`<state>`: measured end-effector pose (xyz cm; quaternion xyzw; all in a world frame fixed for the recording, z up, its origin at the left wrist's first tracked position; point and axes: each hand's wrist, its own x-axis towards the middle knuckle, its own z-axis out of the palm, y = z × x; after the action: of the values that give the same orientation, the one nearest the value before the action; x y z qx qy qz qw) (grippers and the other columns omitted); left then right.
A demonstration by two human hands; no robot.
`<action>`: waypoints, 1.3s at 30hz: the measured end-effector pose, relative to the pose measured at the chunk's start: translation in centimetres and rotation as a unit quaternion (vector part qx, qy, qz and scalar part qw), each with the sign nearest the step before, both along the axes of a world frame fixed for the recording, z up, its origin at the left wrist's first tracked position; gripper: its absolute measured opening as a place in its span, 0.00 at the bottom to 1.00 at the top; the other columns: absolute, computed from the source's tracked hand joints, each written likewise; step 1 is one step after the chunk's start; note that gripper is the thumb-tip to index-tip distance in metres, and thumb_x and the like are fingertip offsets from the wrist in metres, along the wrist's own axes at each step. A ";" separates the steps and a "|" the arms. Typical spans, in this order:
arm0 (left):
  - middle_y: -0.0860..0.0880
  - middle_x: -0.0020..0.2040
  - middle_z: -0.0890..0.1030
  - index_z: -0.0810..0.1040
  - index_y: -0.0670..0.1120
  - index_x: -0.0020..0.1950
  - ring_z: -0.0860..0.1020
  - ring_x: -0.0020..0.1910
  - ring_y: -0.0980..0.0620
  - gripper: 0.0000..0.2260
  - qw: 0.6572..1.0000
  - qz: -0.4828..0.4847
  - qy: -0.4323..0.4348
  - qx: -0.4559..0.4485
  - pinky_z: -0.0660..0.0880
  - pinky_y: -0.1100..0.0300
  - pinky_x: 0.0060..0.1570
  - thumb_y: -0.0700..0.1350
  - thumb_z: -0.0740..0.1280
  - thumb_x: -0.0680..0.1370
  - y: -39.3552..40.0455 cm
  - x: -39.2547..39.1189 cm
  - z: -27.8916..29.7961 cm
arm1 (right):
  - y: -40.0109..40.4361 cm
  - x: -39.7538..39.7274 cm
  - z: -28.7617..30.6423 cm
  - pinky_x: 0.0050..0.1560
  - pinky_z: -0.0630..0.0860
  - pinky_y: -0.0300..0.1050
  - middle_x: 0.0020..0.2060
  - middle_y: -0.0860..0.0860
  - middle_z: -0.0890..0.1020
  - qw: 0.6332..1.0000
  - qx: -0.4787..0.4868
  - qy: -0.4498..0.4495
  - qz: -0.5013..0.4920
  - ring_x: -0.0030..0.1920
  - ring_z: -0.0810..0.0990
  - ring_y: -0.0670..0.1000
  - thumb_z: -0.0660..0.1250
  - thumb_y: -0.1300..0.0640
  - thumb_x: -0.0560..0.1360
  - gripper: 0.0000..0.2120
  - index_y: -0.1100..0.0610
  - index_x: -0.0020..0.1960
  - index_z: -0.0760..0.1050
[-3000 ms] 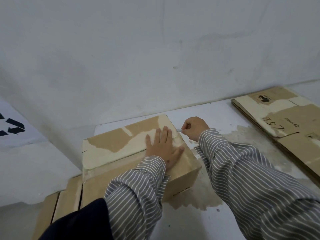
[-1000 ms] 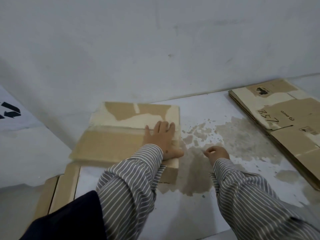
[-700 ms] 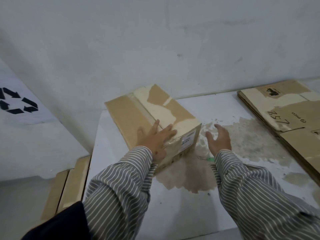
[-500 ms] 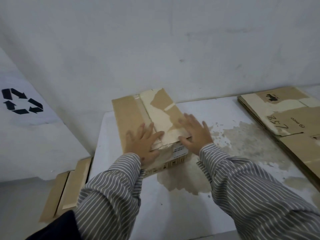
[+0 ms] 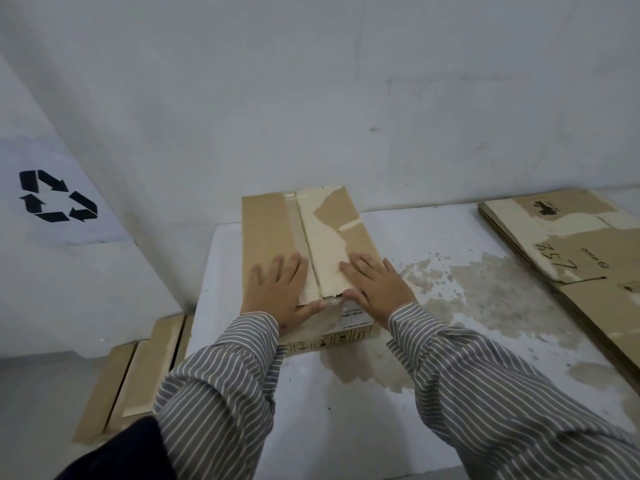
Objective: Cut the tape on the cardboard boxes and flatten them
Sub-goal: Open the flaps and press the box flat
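1. Brown rectangular cardboard box (image 5: 304,251) sits on the white bench (image 5: 346,410), at its back-left.
2. Your left hand (image 5: 277,292) and right hand (image 5: 375,285) press flat, fingers spread — holding nothing.
3. Judged light, stiff; torn facing — grip flap edges at the centre seam.

My left hand (image 5: 277,292) is motion-blurred, its outer fingers smeared. Both palms cover the near top of the cardboard box (image 5: 273,233), so I can't see the seam's near end. The label (image 5: 353,315) print is too small to read. The flattened stack (image 5: 568,258) runs off the right edge.
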<state>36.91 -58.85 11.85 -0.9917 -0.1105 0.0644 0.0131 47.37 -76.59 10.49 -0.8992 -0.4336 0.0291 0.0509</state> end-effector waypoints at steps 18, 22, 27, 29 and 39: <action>0.49 0.79 0.42 0.35 0.60 0.75 0.46 0.77 0.40 0.53 0.999 -0.011 0.004 0.040 0.51 0.37 0.70 0.69 0.11 0.51 0.1 0.7 -0.9 | -3.7 2.4 2.1 0.63 0.46 0.77 0.72 0.54 0.67 0.962 0.004 -0.256 -0.091 0.72 0.65 0.57 0.64 0.65 0.71 0.27 0.56 0.70 0.68; 0.52 0.79 0.42 0.44 0.64 0.76 0.45 0.77 0.39 0.38 0.999 -0.033 0.016 0.034 0.50 0.34 0.70 0.70 0.25 0.67 0.2 0.4 -0.4 | -0.8 2.1 2.3 0.69 0.34 0.66 0.77 0.47 0.52 0.990 -0.065 -0.072 -0.102 0.77 0.47 0.50 0.39 0.43 0.81 0.26 0.47 0.77 0.48; 0.53 0.79 0.44 0.55 0.57 0.75 0.46 0.77 0.42 0.45 0.999 -0.024 -0.024 -0.015 0.51 0.35 0.71 0.66 0.25 0.62 -0.1 0.1 0.7 | -1.0 2.0 1.3 0.72 0.40 0.66 0.77 0.46 0.44 0.990 -0.045 0.013 -0.136 0.76 0.42 0.51 0.43 0.39 0.80 0.27 0.45 0.77 0.45; 0.53 0.79 0.45 0.56 0.56 0.75 0.46 0.77 0.44 0.44 0.997 -0.018 -0.062 -0.049 0.52 0.37 0.71 0.66 0.28 0.64 -0.1 -0.3 1.1 | -1.0 1.9 1.3 0.71 0.40 0.65 0.77 0.46 0.43 0.990 -0.035 0.027 -0.134 0.76 0.41 0.51 0.44 0.39 0.80 0.28 0.45 0.77 0.44; 0.49 0.75 0.64 0.76 0.49 0.63 0.61 0.74 0.44 0.35 0.958 -0.086 -0.264 -0.074 0.56 0.32 0.66 0.70 0.44 0.75 1.5 -1.4 2.1 | 0.6 1.6 2.6 0.69 0.42 0.72 0.77 0.46 0.51 0.987 -0.031 -0.009 -0.155 0.76 0.48 0.55 0.48 0.39 0.79 0.29 0.44 0.77 0.44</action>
<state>35.46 -57.34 13.93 -0.9774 -0.0196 -0.1926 -0.0848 48.98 -75.97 13.05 -0.9570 -0.2879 0.0260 0.0229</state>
